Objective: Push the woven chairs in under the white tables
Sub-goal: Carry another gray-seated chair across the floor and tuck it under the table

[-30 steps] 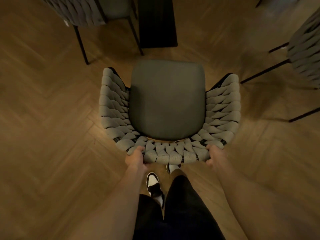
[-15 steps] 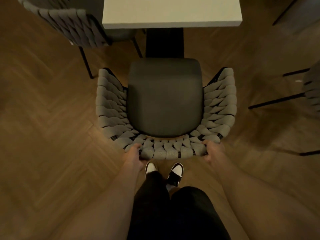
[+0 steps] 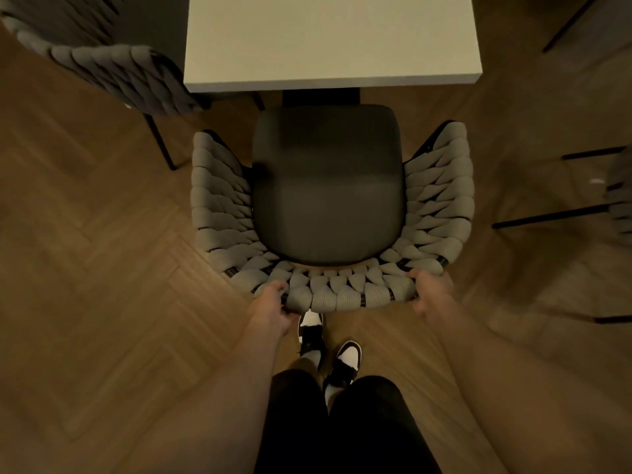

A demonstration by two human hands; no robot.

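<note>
I am gripping the chair [image 3: 328,213] by the woven top of its backrest, my left hand [image 3: 272,307] curled round the rim at its left end and my right hand [image 3: 431,291] curled round it at the right end. The chair is standing on the floor [image 3: 102,268] straight ahead of me, its open front facing away from me toward the counter [image 3: 328,39], its dark seat bare. The seat's front edge is lying just short of the counter's near edge, not yet under it. Compared with a second ago, the counter has come into view and the chair is sitting much closer to it. A second chair [image 3: 113,70] is standing at the counter's left corner.
</note>
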